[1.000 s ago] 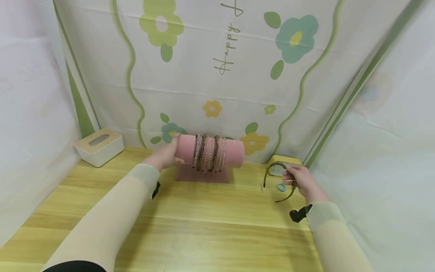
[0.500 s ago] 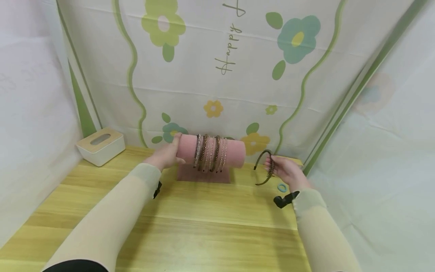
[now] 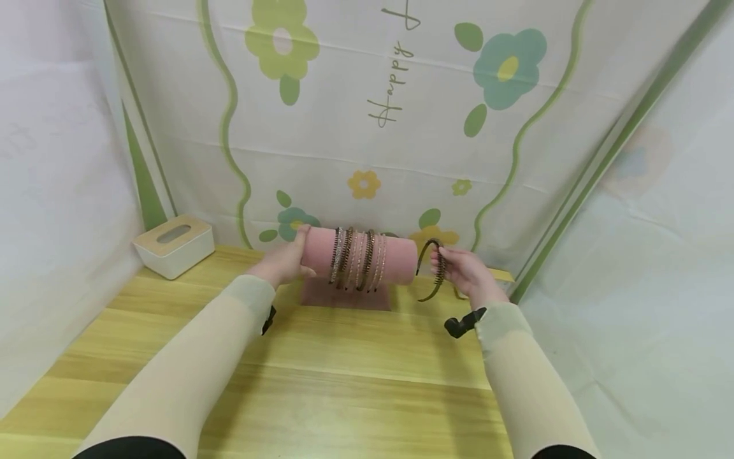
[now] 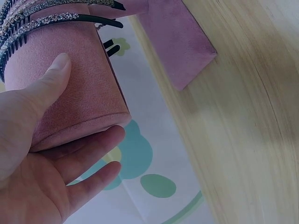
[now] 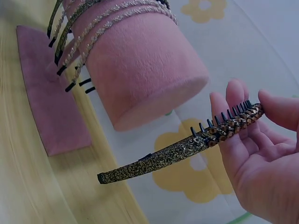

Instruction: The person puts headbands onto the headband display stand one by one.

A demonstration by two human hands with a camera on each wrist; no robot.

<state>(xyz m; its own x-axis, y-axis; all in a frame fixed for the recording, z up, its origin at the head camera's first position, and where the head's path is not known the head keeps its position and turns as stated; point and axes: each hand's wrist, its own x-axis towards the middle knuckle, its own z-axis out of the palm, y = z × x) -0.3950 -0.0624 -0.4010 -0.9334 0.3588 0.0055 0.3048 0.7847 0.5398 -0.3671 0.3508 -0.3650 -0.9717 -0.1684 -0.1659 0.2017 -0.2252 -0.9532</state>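
Note:
A pink headband stand (image 3: 401,260), a plush-covered roll on a flat foot, stands at the back of the table. Several beaded and rhinestone headbands (image 3: 369,260) sit around its middle, side by side. At the roll's left end my left hand (image 3: 285,260) grips it, thumb (image 4: 51,84) on the plush and fingers around the end face. Just off the right end, my right hand (image 3: 467,275) pinches a dark bronze-beaded headband (image 5: 187,144) with small comb teeth between thumb and fingers. Its open side faces the roll, and in the right wrist view a gap shows between them.
A white tissue box (image 3: 174,245) with a wooden lid stands at the back left corner. Partly hidden behind my right hand is a yellow box (image 3: 502,275). White printed cloth (image 3: 367,146) walls the table at the back and both sides.
My right hand has carried the headband leftward and up from the yellow box to the stand's right end. The blue ring there is now hidden. The left hand keeps its grip.

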